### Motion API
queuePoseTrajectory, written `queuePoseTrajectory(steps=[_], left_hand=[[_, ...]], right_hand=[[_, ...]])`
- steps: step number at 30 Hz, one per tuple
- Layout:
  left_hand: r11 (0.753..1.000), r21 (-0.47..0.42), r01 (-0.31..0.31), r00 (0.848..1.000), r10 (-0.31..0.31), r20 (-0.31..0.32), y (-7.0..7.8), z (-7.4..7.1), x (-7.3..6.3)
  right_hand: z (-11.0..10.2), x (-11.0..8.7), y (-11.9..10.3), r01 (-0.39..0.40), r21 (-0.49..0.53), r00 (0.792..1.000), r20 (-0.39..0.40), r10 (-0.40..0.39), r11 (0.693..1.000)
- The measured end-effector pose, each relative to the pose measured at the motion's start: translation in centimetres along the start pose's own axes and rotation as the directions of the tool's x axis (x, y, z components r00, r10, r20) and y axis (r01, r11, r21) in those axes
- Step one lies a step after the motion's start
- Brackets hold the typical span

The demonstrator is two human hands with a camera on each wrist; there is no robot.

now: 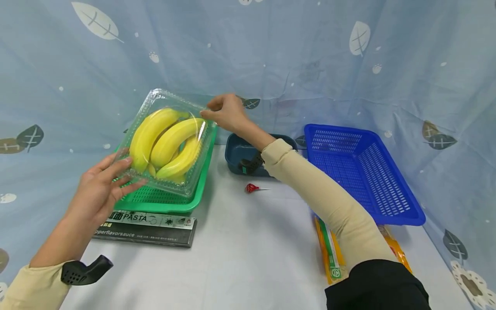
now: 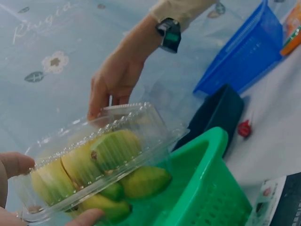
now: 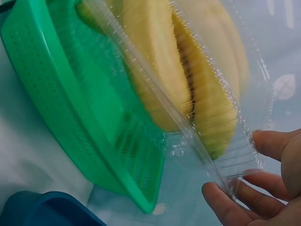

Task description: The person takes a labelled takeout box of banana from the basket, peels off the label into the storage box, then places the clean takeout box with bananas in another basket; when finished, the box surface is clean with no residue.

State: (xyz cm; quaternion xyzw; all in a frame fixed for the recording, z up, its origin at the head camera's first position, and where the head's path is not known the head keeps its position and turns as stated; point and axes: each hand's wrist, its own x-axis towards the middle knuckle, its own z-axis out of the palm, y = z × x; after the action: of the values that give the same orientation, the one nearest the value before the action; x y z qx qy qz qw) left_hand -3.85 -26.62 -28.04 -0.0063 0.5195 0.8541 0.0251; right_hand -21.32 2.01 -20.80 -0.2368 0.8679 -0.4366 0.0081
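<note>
Both hands hold a clear plastic box point(image 1: 160, 98), tilted over the green basket point(image 1: 204, 176). Yellow bananas point(image 1: 172, 142) show through its walls. My left hand point(image 1: 101, 183) grips the near left edge, thumb on one side and fingers on the other. At the far right corner, my right hand point(image 1: 227, 113) pinches the rim; the right wrist view shows its thumb and fingertips point(image 3: 270, 143) on either side of the plastic. Below the box, the slotted inside of the basket is partly visible in the right wrist view.
A black pasta box point(image 1: 145, 234) lies in front of the green basket. Under the right forearm stands a dark blue bin point(image 1: 235, 157), with a red lollipop point(image 1: 252, 188) before it. To the right are a blue basket point(image 1: 391, 172) and orange packets point(image 1: 329, 249). A curtain hangs behind.
</note>
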Motion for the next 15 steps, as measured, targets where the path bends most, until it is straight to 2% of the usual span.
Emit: queuePoseTrajectory(steps=[4, 9, 15], left_hand=[[0.999, -0.023, 0.031, 0.999, -0.032, -0.023, 0.0, -0.4, 0.1], [0.991, -0.101, 0.086, 0.994, -0.092, -0.061, 0.1, -1.0, 0.3], [0.975, -0.038, 0.217, 0.964, -0.220, -0.150, 0.3, -0.6, 1.0]], right_hand=[[1.0, 1.0, 0.1, -0.027, -0.084, 1.000, 0.001, 0.027, 0.996], [2.3, 2.1, -0.2, -0.032, -0.117, 0.999, -0.016, 0.031, 0.993], [3.7, 3.2, 0.5, -0.047, -0.113, 0.998, -0.043, 0.042, 0.992]])
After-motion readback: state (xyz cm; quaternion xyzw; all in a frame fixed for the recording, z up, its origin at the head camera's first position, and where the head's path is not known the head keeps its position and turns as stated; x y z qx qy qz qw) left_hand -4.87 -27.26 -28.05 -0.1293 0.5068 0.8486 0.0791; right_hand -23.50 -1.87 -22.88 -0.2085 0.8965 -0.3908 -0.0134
